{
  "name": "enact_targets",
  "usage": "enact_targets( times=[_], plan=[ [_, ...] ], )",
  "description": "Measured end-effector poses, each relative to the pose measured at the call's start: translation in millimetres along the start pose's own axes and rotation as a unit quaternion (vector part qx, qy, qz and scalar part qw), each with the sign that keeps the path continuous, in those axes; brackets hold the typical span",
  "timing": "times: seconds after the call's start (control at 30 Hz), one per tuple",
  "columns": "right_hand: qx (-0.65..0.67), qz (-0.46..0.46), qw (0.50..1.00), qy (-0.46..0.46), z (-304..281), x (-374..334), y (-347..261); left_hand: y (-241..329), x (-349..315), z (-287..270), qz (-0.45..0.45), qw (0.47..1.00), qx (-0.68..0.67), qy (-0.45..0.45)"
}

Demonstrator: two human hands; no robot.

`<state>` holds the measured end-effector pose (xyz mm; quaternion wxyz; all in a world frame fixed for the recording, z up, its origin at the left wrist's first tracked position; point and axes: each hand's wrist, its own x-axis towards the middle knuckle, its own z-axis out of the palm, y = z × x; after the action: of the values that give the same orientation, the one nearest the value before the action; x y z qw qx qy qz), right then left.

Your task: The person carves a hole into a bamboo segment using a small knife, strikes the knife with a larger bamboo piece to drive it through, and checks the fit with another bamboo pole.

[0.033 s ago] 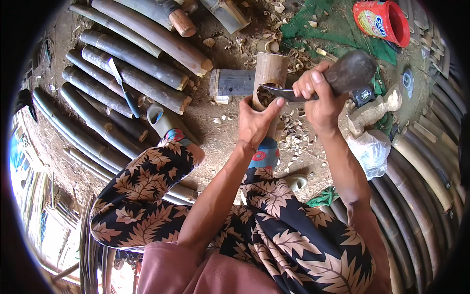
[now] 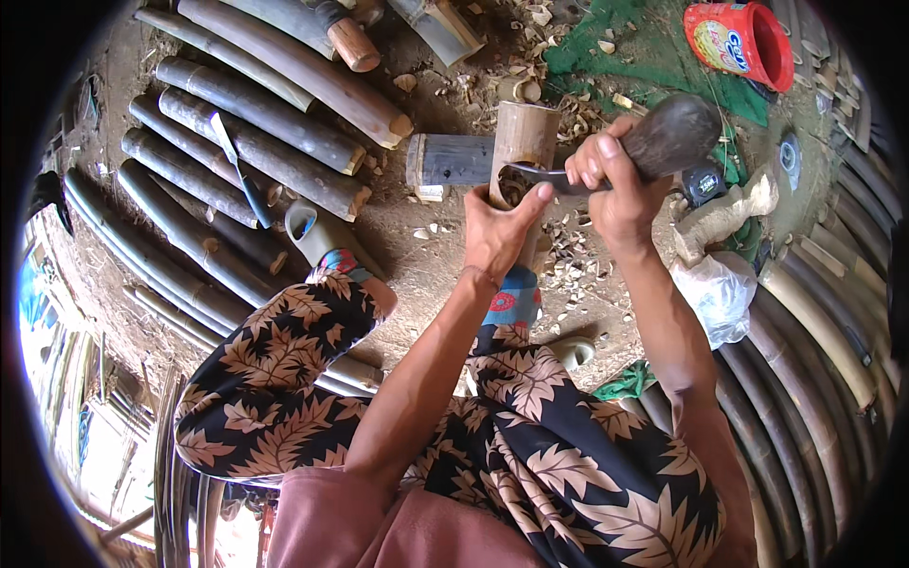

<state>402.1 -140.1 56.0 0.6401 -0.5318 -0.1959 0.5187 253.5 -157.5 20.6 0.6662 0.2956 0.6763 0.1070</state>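
My left hand (image 2: 494,227) is closed around the near end of a pale bamboo tube (image 2: 525,133), its thumb beside an opening cut in the wall. The tube lies across a darker bamboo piece (image 2: 454,159). My right hand (image 2: 625,185) grips a carving knife (image 2: 674,137) with a thick, dark, rounded handle. Its short curved blade (image 2: 538,173) points left, with the tip at the opening in the tube, close to my left thumb. How deep the tip goes in, I cannot tell.
Bamboo poles (image 2: 260,151) lie in rows at left, with a flat-bladed tool (image 2: 237,166) on top. More poles (image 2: 805,379) curve along the right. Shavings (image 2: 578,260) litter the ground. A red tub (image 2: 772,47), a plastic bag (image 2: 715,298) and a wooden-handled tool (image 2: 352,45) lie around.
The knife's dark handle has shifted slightly left and down, turning a little with my right hand. My left hand and the tube have moved barely to the right.
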Motion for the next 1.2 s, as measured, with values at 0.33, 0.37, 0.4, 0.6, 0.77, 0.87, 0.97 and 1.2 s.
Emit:
enact_targets(
  times=[0.33, 0.37, 0.4, 0.6, 0.77, 0.87, 0.97, 1.2],
  plan=[
    [0.007, 0.114, 0.993, -0.021, 0, 24, 13, -9, 12, 1, -0.023, 0.999, 0.002, 0.03],
    [0.007, 0.136, 0.99, -0.029, -1, 28, 12, -9, 10, 3, -0.024, 0.999, -0.028, 0.025],
    [0.01, 0.154, 0.987, -0.042, 2, 32, 12, -8, 7, 4, -0.02, 0.998, -0.058, 0.023],
    [0.067, 0.046, 0.993, -0.087, 26, 46, -33, -47, 3, -63, 0.03, 0.992, 0.121, 0.0],
    [-0.484, -0.204, 0.851, -0.019, -19, 139, -20, 3, 43, -134, 0.103, 0.941, 0.222, 0.234],
    [-0.698, -0.242, 0.672, -0.049, -69, 171, 23, 45, 94, -126, 0.121, 0.935, 0.164, 0.291],
    [-0.751, -0.19, 0.632, -0.03, -81, 157, 42, 59, 131, -117, 0.045, 0.926, 0.229, 0.298],
    [-0.56, -0.175, 0.81, 0.007, -38, 9, -8, 64, 83, -173, 0.043, 0.93, -0.359, -0.067]
  ],
)
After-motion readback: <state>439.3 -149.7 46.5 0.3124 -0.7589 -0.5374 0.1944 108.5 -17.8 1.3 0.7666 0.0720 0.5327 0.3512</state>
